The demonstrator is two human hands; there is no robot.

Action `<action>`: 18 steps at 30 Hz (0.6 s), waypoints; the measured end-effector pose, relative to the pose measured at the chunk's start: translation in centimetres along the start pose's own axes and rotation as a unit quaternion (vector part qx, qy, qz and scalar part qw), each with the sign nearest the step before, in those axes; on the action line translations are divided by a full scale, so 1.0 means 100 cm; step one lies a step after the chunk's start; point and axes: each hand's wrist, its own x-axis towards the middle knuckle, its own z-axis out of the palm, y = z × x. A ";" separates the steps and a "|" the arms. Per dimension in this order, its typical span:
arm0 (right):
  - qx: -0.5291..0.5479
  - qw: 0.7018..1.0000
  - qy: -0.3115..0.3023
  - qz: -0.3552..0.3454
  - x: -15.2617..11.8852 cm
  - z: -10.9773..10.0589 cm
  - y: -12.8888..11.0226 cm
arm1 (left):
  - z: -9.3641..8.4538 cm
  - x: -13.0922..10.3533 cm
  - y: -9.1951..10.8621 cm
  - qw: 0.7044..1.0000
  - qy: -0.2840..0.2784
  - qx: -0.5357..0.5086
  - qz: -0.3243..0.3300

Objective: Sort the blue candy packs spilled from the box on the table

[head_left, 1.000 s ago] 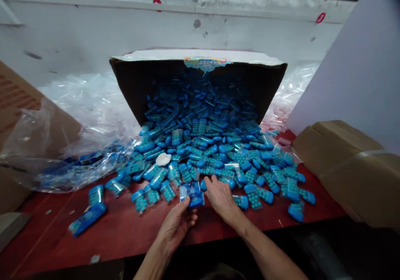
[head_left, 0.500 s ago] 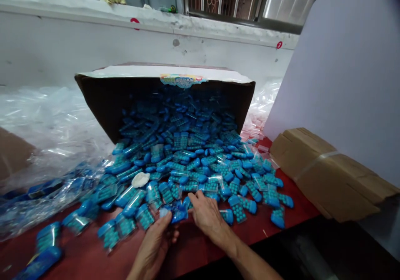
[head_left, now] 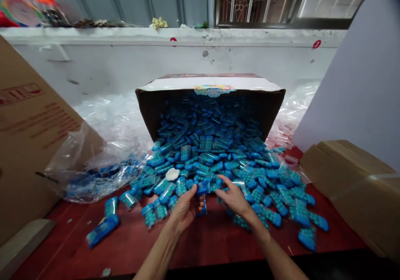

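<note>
My left hand [head_left: 187,208] is closed on a blue printed plastic packet [head_left: 203,187], pinched between thumb and fingers. Another blue strip [head_left: 203,207] shows just below those fingers; whether it joins the packet I cannot tell. Close on the right, my right hand [head_left: 233,197] has thumb and forefinger around a small blue-capped container [head_left: 218,183]. Behind both hands spreads a heap of clear containers [head_left: 206,143] with blue caps and turquoise balls inside. They spill from a cardboard box [head_left: 146,111] lying on its side, its mouth facing me.
A clear bag [head_left: 93,184] of blue packets lies left, before a tall carton [head_left: 28,134]. A single blue packet [head_left: 103,231] rests on the red tabletop [head_left: 140,251]. A white scalloped piece [head_left: 172,174] sits on the heap. Brown cardboard [head_left: 350,184] and a pale panel [head_left: 343,76] stand right.
My view has swung left and tilted up, bringing the tall carton into sight. The packet stays in my left hand. My right hand has drawn slightly away from it.
</note>
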 end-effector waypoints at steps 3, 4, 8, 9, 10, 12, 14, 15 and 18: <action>0.305 0.952 -0.008 0.037 -0.002 -0.012 -0.010 | 0.003 0.001 -0.004 1.000 -0.001 -0.001 -0.009; 0.365 0.930 -0.017 0.030 -0.004 -0.015 -0.014 | 0.004 0.002 -0.005 1.000 -0.004 -0.003 -0.013; 0.442 0.897 -0.022 0.010 -0.009 -0.018 -0.025 | 0.008 0.003 -0.007 0.999 -0.032 -0.007 -0.015; 0.445 0.896 -0.018 0.010 -0.010 -0.018 -0.025 | 0.008 0.003 -0.007 0.999 -0.036 -0.006 -0.013; 0.446 0.895 -0.014 0.009 -0.011 -0.019 -0.025 | 0.009 0.004 -0.007 0.999 -0.038 -0.005 -0.011; 0.447 0.895 -0.008 0.006 -0.011 -0.020 -0.025 | 0.008 0.005 -0.007 0.999 -0.033 -0.003 -0.007; 0.443 0.897 -0.003 0.000 -0.012 -0.021 -0.024 | 0.007 0.006 -0.008 1.000 -0.027 0.000 -0.006; 0.439 0.899 0.000 -0.001 -0.012 -0.021 -0.023 | 0.007 0.007 -0.008 1.000 -0.025 0.002 -0.007; 0.426 0.905 0.004 0.004 -0.011 -0.020 -0.021 | 0.007 0.008 -0.009 1.000 -0.029 0.006 -0.006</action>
